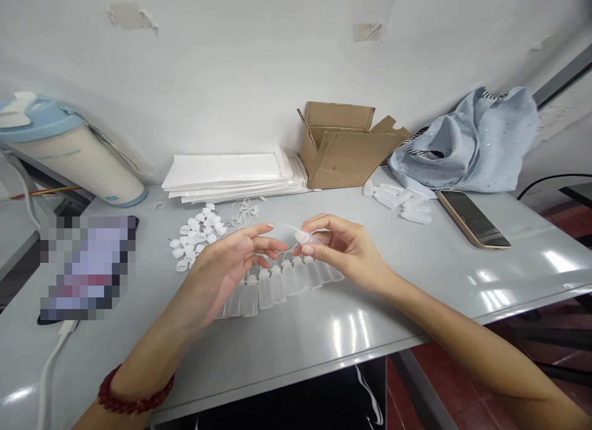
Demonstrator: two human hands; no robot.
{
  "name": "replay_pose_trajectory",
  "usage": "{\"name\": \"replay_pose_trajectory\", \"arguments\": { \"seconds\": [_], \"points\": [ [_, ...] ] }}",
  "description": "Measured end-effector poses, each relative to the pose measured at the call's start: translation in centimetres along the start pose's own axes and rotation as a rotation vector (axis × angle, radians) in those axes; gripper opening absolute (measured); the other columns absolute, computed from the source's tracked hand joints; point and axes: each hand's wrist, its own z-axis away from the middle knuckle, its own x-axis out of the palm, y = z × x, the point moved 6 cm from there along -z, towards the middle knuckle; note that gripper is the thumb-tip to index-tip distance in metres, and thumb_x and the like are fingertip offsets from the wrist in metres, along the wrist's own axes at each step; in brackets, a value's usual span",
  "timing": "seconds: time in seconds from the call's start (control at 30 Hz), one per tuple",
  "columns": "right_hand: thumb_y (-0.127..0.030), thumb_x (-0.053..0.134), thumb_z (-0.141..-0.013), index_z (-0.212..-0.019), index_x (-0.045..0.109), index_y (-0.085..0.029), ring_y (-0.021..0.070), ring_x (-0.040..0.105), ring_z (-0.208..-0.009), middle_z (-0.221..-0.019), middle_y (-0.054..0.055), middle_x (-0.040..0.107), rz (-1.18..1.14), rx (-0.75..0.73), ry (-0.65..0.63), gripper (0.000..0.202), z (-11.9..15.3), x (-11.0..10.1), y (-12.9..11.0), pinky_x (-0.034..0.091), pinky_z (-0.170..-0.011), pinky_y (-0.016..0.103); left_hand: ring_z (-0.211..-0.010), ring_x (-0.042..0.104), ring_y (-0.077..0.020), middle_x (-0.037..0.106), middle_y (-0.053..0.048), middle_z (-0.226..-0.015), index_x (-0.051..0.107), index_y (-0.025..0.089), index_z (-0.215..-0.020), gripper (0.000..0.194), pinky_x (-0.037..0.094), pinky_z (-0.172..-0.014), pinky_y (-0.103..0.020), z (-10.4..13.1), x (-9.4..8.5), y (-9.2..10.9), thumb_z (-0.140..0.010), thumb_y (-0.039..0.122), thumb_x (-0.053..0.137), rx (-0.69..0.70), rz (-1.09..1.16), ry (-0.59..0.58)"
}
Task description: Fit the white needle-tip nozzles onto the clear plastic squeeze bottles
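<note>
Trailing a pale cord [287, 226], translucent bottle [315, 239]

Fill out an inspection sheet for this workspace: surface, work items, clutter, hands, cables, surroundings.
Surface: glossy grey table, reflecting light.
Work items: row of translucent bottles with white tops; white caps heaped to the left; thin white loops behind; loose translucent pieces to the right.
Clutter: insulated flask, white packets, open cardboard box, blue cloth, right-hand phone, blurred-out phone.
Hands: right hand pinches a small translucent piece; left hand is open beside it, contact with its strand unclear.
Cables: white cable meets the blurred-out phone; black cable at far right.
Surroundings: white wall with damaged patches; red tiled floor.
</note>
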Motion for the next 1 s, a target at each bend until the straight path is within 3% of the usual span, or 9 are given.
{"name": "replay_pose_trajectory", "arguments": {
  "seconds": [0.1, 0.27, 0.47, 0.7, 0.9, 1.0],
  "points": [
    [-0.028, 0.061, -0.090, -0.097, 0.063, -0.017, 0.0143, 0.069, -0.080, -0.081, 0.004, 0.072, -0.038, 0.107, -0.037, 0.013, -0.1, 0.2, 0.6, 0.052, -0.081, 0.031, -0.099, 0.062, -0.0207, 0.070, -0.005, -0.109, 0.060, 0.026, -0.120, 0.033, 0.050, -0.085, -0.035, 0.8, 1.1, 0.6, -0.089, 0.035, 0.060, 0.183, -0.365, -0.007],
    [-0.034, 0.059, -0.091, -0.096, 0.063, -0.017, 0.0137, 0.069, -0.084, -0.085, 0.005, 0.074, -0.217, 0.219, -0.130, 0.019, -0.1, 1.0, 1.9, 0.050, -0.087, 0.030, -0.097, 0.060, -0.0189, 0.062, -0.008, -0.113, 0.057, 0.020, -0.119, 0.034, 0.052, -0.083, -0.033, 2.2, 3.2, 2.1, -0.086, 0.025, 0.064, 0.533, -0.926, 0.163],
    [-0.034, 0.063, -0.089, -0.091, 0.063, -0.015, 0.0134, 0.071, -0.080, -0.083, 0.006, 0.073, -0.457, 0.355, -0.159, 0.019, 0.3, 2.5, 3.1, 0.051, -0.083, 0.027, -0.100, 0.056, -0.0243, 0.059, -0.014, -0.105, 0.056, 0.008, -0.115, 0.037, 0.052, -0.085, -0.039, 2.6, 4.7, 2.3, -0.083, 0.022, 0.068, 0.863, -1.216, 0.182],
    [-0.034, 0.060, -0.091, -0.098, 0.067, -0.011, 0.0146, 0.069, -0.081, -0.083, 0.007, 0.071, -0.607, 0.378, -0.220, 0.025, 1.1, 4.1, 3.4, 0.053, -0.087, 0.033, -0.104, 0.055, -0.0283, 0.061, -0.017, -0.107, 0.053, 0.002, -0.119, 0.046, 0.052, -0.088, -0.043, 3.1, 5.9, 1.7, -0.078, 0.012, 0.071, 0.977, -1.296, 0.178],
    [-0.023, 0.069, -0.084, -0.107, 0.068, -0.018, 0.0133, 0.068, -0.086, -0.089, 0.003, 0.072, -0.404, 0.234, -0.201, 0.024, 1.0, 3.2, 2.7, 0.052, -0.086, 0.030, -0.116, 0.052, -0.0288, 0.061, -0.018, -0.116, 0.045, 0.002, -0.130, 0.058, 0.050, -0.096, -0.042, 3.1, 6.2, 1.4, -0.076, 0.002, 0.064, 0.984, -1.324, 0.132],
    [-0.020, 0.068, -0.084, -0.112, 0.067, -0.020, 0.0141, 0.068, -0.088, -0.091, 0.003, 0.072, -0.356, 0.225, -0.200, 0.028, 1.0, 3.0, 2.4, 0.052, -0.084, 0.030, -0.120, 0.050, -0.0283, 0.061, -0.017, -0.121, 0.041, 0.005, -0.134, 0.062, 0.049, -0.098, -0.041, 3.0, 5.9, 1.4, -0.077, 0.002, 0.064, 0.952, -1.302, 0.163]
  ]
}}
